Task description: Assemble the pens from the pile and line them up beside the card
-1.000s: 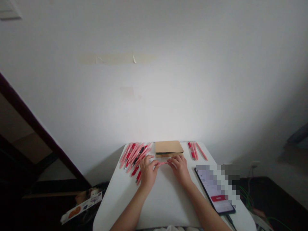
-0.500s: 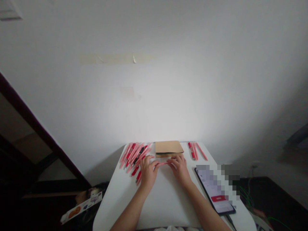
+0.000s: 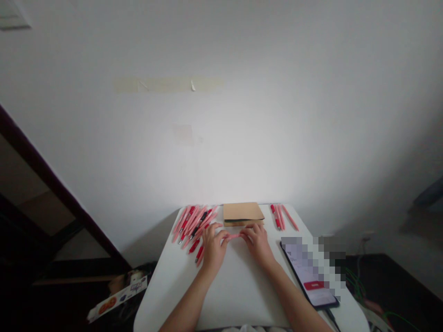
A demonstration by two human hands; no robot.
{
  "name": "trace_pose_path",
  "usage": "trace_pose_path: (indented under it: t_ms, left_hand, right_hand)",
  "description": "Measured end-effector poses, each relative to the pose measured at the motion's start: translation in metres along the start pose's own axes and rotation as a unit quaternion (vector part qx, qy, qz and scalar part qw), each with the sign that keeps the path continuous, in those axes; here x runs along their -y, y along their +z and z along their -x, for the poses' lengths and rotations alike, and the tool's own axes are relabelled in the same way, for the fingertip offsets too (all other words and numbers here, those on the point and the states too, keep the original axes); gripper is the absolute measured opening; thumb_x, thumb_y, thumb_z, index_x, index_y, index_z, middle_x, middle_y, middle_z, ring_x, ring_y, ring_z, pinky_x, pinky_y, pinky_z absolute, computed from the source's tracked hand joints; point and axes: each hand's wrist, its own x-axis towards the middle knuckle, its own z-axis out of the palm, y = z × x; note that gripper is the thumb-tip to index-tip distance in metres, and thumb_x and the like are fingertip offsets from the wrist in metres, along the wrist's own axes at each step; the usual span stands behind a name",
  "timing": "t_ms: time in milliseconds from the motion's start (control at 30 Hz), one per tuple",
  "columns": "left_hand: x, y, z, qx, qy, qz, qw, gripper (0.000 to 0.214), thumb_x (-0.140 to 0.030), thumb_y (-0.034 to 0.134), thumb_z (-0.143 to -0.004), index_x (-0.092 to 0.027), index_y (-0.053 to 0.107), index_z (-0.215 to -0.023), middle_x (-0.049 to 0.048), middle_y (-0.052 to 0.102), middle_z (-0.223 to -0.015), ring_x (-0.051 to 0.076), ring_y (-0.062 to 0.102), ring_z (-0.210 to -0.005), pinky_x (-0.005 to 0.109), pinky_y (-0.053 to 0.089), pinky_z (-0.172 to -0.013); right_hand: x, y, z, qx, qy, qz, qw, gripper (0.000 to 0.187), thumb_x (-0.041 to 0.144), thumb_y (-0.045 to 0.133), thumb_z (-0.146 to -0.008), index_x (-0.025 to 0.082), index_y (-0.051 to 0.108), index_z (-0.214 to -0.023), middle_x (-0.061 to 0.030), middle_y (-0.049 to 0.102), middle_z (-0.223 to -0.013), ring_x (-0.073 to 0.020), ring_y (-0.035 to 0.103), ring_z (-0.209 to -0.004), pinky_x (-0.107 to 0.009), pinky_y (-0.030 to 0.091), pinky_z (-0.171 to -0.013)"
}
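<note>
A pink pen [image 3: 235, 235] lies level between my two hands, its ends covered by my fingers. My left hand [image 3: 213, 246] pinches one end, close to a heap of pens [image 3: 194, 223] in pink, red and black on the left. At the other end, my right hand [image 3: 256, 242] grips the pen between thumb and fingers. Just beyond the hands sits a brown kraft-paper notebook or folder [image 3: 242, 211]. A small group of pink and red pens [image 3: 279, 217] lies at the back right.
The white table [image 3: 238, 295] stands against a pale wall [image 3: 294, 138]. A phone [image 3: 308, 274] with a lit screen lies at the right, a cable [image 3: 331, 317] at its lower end. A patterned box [image 3: 119, 297] is below the table's left side.
Both hands keep hold of the pink pen in nearly the same place. My right hand has shifted very slightly; the pens and notebook have not moved.
</note>
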Motion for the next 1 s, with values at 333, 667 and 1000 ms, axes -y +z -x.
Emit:
trace_pose_path:
  t_ms: [333,667,1000]
  left_hand:
    - [0.0013,0.0019,-0.0004,-0.002,-0.005,0.01,1.0,0.007,-0.024,0.065,-0.087,-0.024,0.072,-0.083,0.0068,0.061,-0.112,0.027,0.054,-0.109,0.051,0.046,-0.097]
    - [0.0016,0.0016,-0.0006,-0.016,-0.007,0.01,1.0,0.007,-0.024,0.065,-0.086,-0.024,0.072,-0.085,0.007,0.062,-0.11,0.026,0.055,-0.108,0.049,0.046,-0.096]
    - [0.0036,0.005,0.0017,-0.013,-0.019,-0.003,1.0,0.011,-0.026,0.066,-0.086,-0.025,0.074,-0.093,0.0086,0.06,-0.113,0.028,0.054,-0.11,0.052,0.047,-0.096]
  right_hand:
    - [0.0013,-0.0013,0.0014,-0.003,0.002,-0.025,1.0,0.019,0.034,0.063,-0.091,0.028,0.068,-0.109,-0.0081,0.061,-0.109,-0.0256,0.057,-0.103,-0.043,0.049,-0.09]
    - [0.0002,-0.0014,0.0004,0.015,0.008,-0.014,1.0,0.009,0.026,0.063,-0.089,0.027,0.069,-0.095,-0.0067,0.062,-0.106,-0.0242,0.058,-0.1,-0.042,0.049,-0.088]
    - [0.0012,-0.002,0.0004,0.012,0.02,-0.029,0.999,0.015,0.031,0.057,-0.093,0.026,0.072,-0.093,-0.0072,0.061,-0.106,-0.0242,0.057,-0.101,-0.043,0.047,-0.089]
